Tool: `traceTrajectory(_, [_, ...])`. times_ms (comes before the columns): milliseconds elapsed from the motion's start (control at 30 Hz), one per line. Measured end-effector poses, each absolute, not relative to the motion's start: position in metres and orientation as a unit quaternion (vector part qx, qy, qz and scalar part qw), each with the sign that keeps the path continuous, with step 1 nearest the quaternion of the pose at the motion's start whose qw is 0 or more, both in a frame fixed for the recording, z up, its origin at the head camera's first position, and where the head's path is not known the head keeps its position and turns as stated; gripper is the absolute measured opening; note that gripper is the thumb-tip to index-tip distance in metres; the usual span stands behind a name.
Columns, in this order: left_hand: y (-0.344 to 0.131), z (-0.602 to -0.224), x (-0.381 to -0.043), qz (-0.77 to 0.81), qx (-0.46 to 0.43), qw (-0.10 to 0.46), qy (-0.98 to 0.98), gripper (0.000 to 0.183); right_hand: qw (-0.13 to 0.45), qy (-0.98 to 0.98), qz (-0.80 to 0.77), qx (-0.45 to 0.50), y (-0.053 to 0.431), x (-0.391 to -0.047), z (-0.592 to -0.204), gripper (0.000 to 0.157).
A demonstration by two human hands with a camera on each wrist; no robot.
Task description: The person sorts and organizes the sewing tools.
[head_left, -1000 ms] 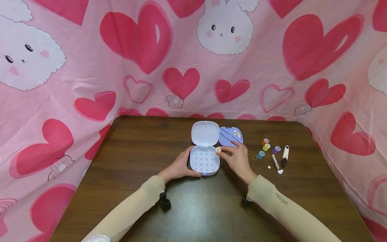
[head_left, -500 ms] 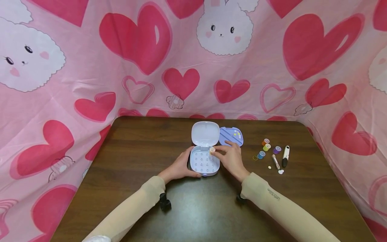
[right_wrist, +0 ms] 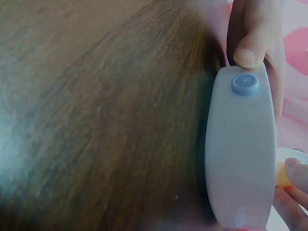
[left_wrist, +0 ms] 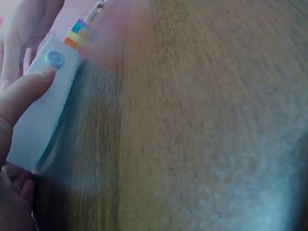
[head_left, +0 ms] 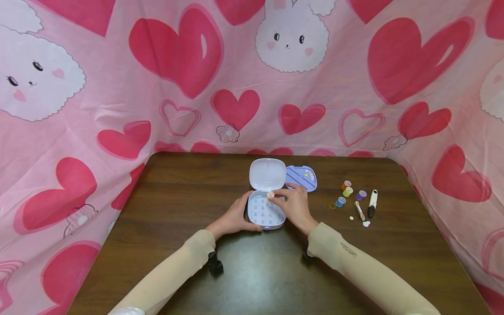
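Observation:
A white sewing box [head_left: 275, 227] stands on the table with its lid [head_left: 267, 174] raised and rows of small pegs on its floor. My left hand [head_left: 233, 217] grips the box's left side, its thumb on the front wall beside a blue round button [right_wrist: 245, 84]. Over the rear part of the box, my right hand [head_left: 295, 208] pinches a thread spool [head_left: 270, 195] between thumb and fingertips. In the right wrist view that spool shows light orange thread [right_wrist: 282, 175]; the box wall hides its lower part.
A lavender tray [head_left: 293, 177] with small buttons lies behind my right hand. To the right are orange [head_left: 346, 185], yellow [head_left: 348, 191], purple [head_left: 361, 195] and blue spools [head_left: 340, 201], thread snips [head_left: 372, 203], a small bundle [head_left: 359, 210] and white bits [head_left: 366, 223].
My right hand has carried the spool left, from the box's right rim to over the rear middle of the pegs. My left hand has stayed on the box.

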State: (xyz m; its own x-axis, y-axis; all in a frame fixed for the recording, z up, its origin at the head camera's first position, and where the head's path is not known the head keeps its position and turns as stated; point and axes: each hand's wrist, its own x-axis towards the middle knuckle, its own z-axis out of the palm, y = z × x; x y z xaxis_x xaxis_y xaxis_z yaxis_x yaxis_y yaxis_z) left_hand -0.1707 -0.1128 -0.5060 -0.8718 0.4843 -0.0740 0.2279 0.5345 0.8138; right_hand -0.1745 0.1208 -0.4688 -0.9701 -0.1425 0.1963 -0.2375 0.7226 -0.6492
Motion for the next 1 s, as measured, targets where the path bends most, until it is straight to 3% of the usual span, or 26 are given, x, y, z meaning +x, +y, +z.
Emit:
traceTrajectory(700, [-0.112, -0.507, -0.171, 0.44, 0.201, 0.147, 0.863, 0.124, 0.062, -0.937, 0.338, 0.07, 0.099, -0.179, -0.47, 0.026])
traceTrajectory(1000, [-0.113, -0.506, -0.171, 0.436, 0.197, 0.154, 0.864, 0.125, 0.1, -0.94, 0.321, 0.061, 0.097, -0.174, -0.472, 0.025])
